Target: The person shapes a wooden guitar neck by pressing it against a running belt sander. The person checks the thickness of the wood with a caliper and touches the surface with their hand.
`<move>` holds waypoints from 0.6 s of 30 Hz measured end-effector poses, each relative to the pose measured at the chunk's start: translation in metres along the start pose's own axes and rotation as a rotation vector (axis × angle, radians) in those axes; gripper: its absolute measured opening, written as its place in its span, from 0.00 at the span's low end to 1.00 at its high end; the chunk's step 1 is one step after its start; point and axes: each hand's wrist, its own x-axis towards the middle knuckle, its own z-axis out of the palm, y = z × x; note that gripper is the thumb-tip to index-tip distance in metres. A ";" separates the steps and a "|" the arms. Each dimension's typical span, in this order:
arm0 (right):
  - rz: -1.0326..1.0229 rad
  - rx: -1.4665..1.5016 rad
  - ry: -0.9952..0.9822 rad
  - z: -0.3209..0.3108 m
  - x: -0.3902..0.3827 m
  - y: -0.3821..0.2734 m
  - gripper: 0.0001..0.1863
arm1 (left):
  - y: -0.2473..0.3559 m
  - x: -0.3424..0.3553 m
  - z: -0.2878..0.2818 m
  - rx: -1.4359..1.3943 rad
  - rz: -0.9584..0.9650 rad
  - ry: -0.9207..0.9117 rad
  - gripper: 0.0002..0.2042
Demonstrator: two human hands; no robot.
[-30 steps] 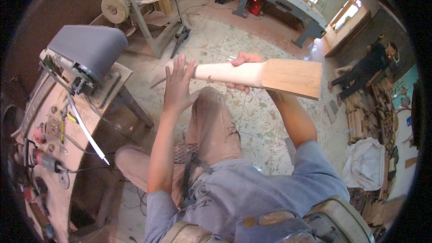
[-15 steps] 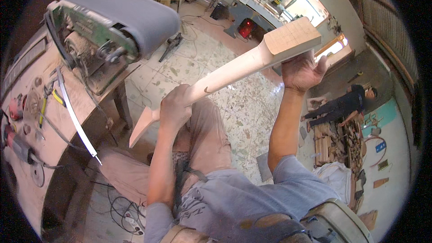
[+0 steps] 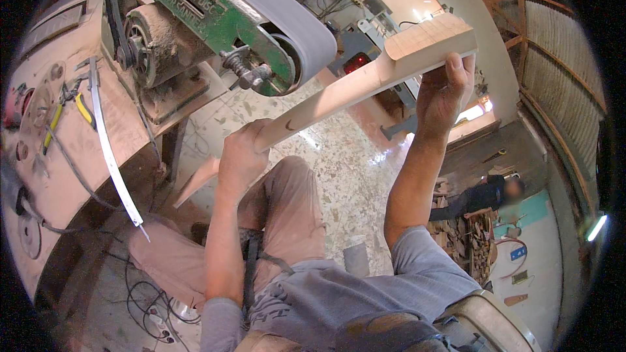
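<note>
I hold a long, pale, unfinished wooden guitar neck (image 3: 339,94) slanting from lower left up to upper right. My left hand (image 3: 242,156) is wrapped around its lower, rounded shaft. My right hand (image 3: 447,88) grips it from below just under the wide blocky end at the top right. The neck passes close under the grey sanding belt (image 3: 287,13) of a green belt sander (image 3: 195,26); whether wood and belt touch is not clear.
The dusty workbench (image 3: 59,150) on my left carries yellow-handled pliers (image 3: 81,107), a metal strip (image 3: 111,150) and cables. Cords lie on the speckled floor (image 3: 339,176). Another person (image 3: 486,195) sits at the right near stacked wooden pieces (image 3: 469,241).
I have turned toward the belt sander and raised the neck, tilting it from level to a slant with its wide end up near the belt. Both hands kept their grip.
</note>
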 end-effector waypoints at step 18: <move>-0.090 -0.175 -0.005 0.041 -0.011 0.022 0.35 | -0.034 -0.004 -0.001 -0.095 -0.105 -0.041 0.15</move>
